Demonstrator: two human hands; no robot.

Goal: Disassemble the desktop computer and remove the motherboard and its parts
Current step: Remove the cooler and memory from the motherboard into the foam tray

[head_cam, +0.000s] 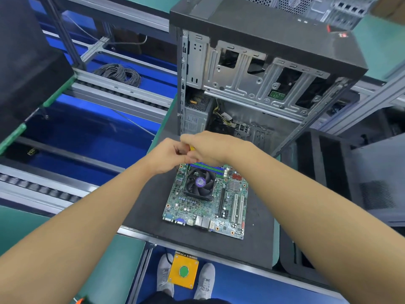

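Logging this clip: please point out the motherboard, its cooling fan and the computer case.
motherboard (pixel 186 205), head view, green board below the fan
cooling fan (pixel 199 182), head view, purple hub label
computer case (pixel 263 29), head view, black top panel

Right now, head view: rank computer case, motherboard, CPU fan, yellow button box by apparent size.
1. computer case
2. motherboard
3. CPU fan and yellow button box: look alike, not ranked; the box sits farther away, by the shoes.

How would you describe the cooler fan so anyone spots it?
Find the open computer case standing on the black mat; the green motherboard lies flat in front of it. On the board's far half sits the fan, the only black square frame with a purple hub.
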